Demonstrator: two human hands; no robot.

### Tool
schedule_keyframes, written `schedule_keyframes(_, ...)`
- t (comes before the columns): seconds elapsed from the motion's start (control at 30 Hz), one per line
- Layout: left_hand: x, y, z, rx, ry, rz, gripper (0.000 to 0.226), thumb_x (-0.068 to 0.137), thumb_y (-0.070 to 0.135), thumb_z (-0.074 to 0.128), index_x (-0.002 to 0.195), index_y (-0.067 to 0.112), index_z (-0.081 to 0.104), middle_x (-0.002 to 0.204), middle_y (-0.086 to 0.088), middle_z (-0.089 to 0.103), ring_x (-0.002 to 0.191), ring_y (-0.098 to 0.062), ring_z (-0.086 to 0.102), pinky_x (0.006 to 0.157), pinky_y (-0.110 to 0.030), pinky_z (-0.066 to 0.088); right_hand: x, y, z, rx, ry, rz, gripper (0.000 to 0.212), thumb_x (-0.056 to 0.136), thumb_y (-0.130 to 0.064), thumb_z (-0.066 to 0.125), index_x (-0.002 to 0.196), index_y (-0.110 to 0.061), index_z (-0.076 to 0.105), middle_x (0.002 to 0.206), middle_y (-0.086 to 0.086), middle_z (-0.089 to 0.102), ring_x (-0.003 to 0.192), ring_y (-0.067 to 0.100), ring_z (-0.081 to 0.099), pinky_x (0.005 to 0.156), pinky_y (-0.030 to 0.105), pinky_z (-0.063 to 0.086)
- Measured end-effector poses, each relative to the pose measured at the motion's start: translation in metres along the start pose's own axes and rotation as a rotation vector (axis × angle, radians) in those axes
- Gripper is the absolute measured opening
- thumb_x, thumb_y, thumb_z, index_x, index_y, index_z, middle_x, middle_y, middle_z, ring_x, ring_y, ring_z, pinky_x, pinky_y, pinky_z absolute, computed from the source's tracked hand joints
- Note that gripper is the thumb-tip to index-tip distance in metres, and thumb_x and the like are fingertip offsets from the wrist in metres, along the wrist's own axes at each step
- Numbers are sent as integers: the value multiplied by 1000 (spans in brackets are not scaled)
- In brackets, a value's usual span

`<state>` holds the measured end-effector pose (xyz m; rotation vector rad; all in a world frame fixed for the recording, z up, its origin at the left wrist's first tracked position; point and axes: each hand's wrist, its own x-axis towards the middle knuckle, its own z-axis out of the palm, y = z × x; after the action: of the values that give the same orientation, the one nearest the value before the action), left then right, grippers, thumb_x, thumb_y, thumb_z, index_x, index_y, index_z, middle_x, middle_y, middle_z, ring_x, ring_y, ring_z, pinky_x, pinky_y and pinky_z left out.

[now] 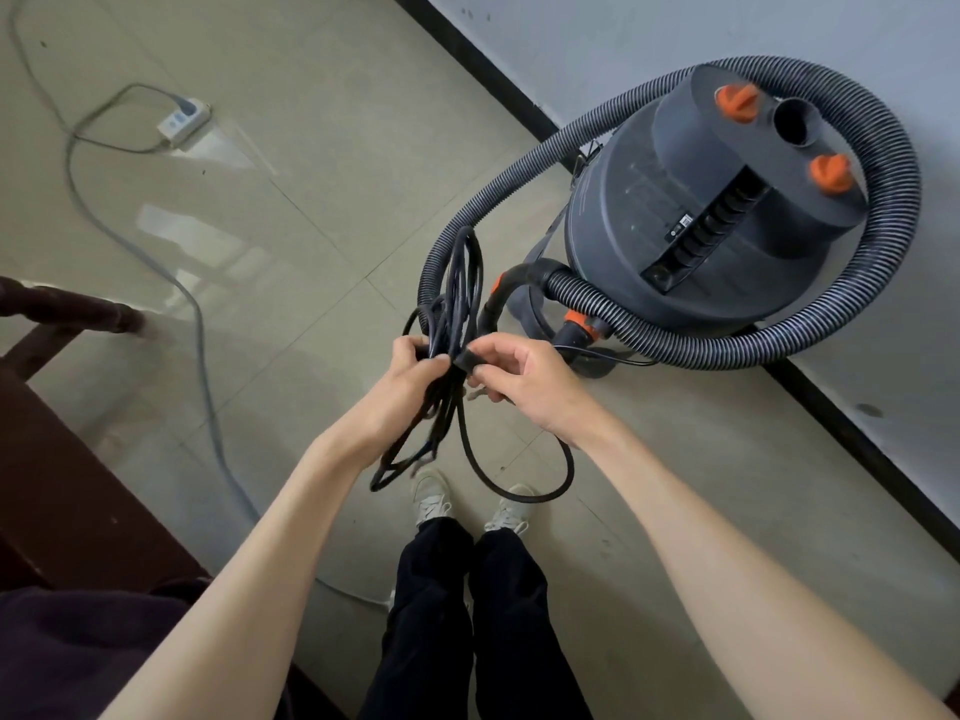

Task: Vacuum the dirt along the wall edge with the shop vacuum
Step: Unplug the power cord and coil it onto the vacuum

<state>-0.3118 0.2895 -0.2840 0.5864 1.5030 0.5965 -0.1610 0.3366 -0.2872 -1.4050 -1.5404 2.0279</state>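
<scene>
A grey shop vacuum (691, 210) with orange knobs stands on the floor against the white wall (779, 39). Its ribbed hose (878, 241) loops around the body. In front of me hangs a bundle of black power cord (457, 283). My left hand (410, 376) grips the bundle at its middle. My right hand (519, 376) pinches a black strap wrapped around the same bundle. One loose loop of cord (519, 491) hangs down above my shoes.
A black baseboard (498, 70) runs along the wall. A white power strip (184, 122) lies on the tiled floor at upper left, its grey cable (202, 345) trailing toward me. Dark wooden furniture (67, 459) stands at the left.
</scene>
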Motion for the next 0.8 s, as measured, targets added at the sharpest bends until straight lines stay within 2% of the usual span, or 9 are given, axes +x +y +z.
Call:
schedule_keyframes(0.07, -3, 2, 0, -42, 22, -38, 20, 87, 39, 44, 98, 22, 46, 117, -22, 61, 110, -32, 59, 103, -49, 40, 0, 1, -2, -13, 10, 1, 31, 92, 5, 52, 87, -23, 63, 72, -3, 62, 62, -1, 55, 59, 14, 41)
schedule_keyframes(0.13, -4, -1, 4, 11, 61, -49, 18, 92, 38, 42, 97, 22, 48, 114, -19, 64, 110, -32, 60, 102, -51, 41, 0, 4, -3, -38, 15, 5, 33, 92, 4, 53, 86, -27, 63, 76, -2, 64, 74, 8, 60, 59, 15, 41)
schedule_keyframes(0.27, -4, -2, 9, -261, 74, -81, 21, 100, 15, 42, 108, -2, 52, 100, -20, 67, 92, -28, 67, 92, -39, 48, 0, 12, -6, -38, 46, 22, 26, 92, 5, 52, 93, -18, 63, 75, -2, 63, 64, 3, 56, 58, 15, 42)
schedule_keyframes(0.37, -2, -1, 9, -455, 71, -138, 18, 96, 6, 47, 90, -2, 62, 78, -12, 69, 71, -19, 66, 72, -28, 52, 0, 15, -6, -27, 61, 49, 22, 93, 7, 50, 101, -11, 60, 70, 0, 56, 57, 3, 49, 62, 16, 47)
schedule_keyframes(0.43, -2, 0, 11, -495, 138, -180, 14, 92, 3, 52, 81, 1, 62, 67, -7, 70, 61, -14, 68, 59, -21, 56, 0, 16, -6, -91, 62, 41, 22, 94, 4, 50, 104, -11, 61, 66, -7, 54, 57, 0, 50, 72, 19, 50)
schedule_keyframes(0.5, 1, 1, 12, -447, 249, -194, 10, 88, 2, 60, 78, 1, 61, 63, -6, 70, 56, -14, 68, 56, -21, 56, -1, 16, -7, -172, 50, 41, 22, 95, 1, 50, 108, -12, 63, 64, -15, 53, 56, -5, 50, 73, 15, 47)
schedule_keyframes(0.57, 5, 0, 14, -321, 386, -169, 11, 82, 6, 69, 73, 3, 63, 64, -10, 68, 58, -19, 65, 63, -26, 55, -4, 14, -8, -196, 33, 61, 21, 96, -2, 49, 109, -14, 60, 65, -15, 54, 58, -3, 51, 69, 13, 45)
schedule_keyframes(0.67, 9, 0, 19, -149, 586, -134, 21, 76, 14, 76, 60, 11, 62, 62, -10, 61, 60, -21, 54, 65, -32, 47, -9, 13, -2, -49, -14, 121, 12, 96, -8, 53, 107, -13, 52, 64, -5, 50, 57, 7, 49, 62, 24, 48)
schedule_keyframes(0.8, 9, 6, 33, -117, 655, -113, 23, 76, 24, 76, 62, 15, 61, 67, -6, 65, 59, -17, 55, 60, -26, 44, -6, 19, 9, 41, 10, 134, 29, 87, -13, 69, 109, -13, 50, 64, -2, 48, 50, 2, 46, 54, 22, 43)
